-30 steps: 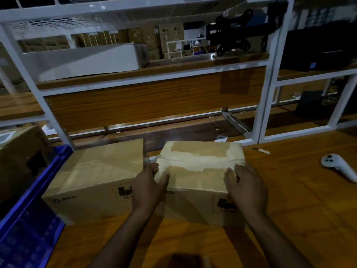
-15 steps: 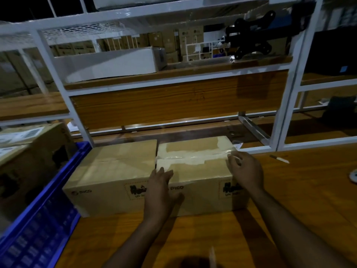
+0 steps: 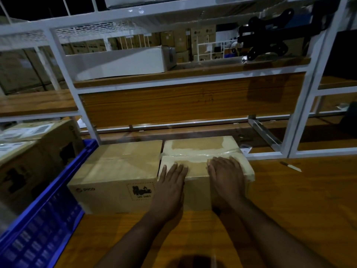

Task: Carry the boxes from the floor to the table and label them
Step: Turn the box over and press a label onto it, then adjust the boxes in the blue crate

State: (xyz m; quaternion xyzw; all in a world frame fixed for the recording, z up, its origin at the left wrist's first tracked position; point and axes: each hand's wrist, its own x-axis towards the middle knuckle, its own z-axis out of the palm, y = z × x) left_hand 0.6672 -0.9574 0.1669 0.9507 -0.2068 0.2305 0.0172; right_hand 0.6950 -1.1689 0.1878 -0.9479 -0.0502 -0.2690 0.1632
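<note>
Two brown cardboard boxes stand side by side, touching, on the wooden table (image 3: pixel 289 200). The left box (image 3: pixel 119 171) bears a printed logo and a hazard mark on its front. The right box (image 3: pixel 199 147) has clear tape and a torn paper patch across its top. My left hand (image 3: pixel 171 182) lies flat on the right box's front top edge, fingers spread. My right hand (image 3: pixel 227 176) lies flat beside it on the same box, palm down. Neither hand grips anything.
A blue plastic crate (image 3: pixel 38 225) sits at the table's left with more cardboard boxes (image 3: pixel 29 151) behind it. A white metal shelf frame (image 3: pixel 301 105) with a wooden back panel rises behind the boxes. A small knife-like tool (image 3: pixel 290 166) lies on the table at the right.
Both hands have moved from the right box's sides onto its top front edge and now rest flat. The box has been pushed against the left box. The view shifted left.
</note>
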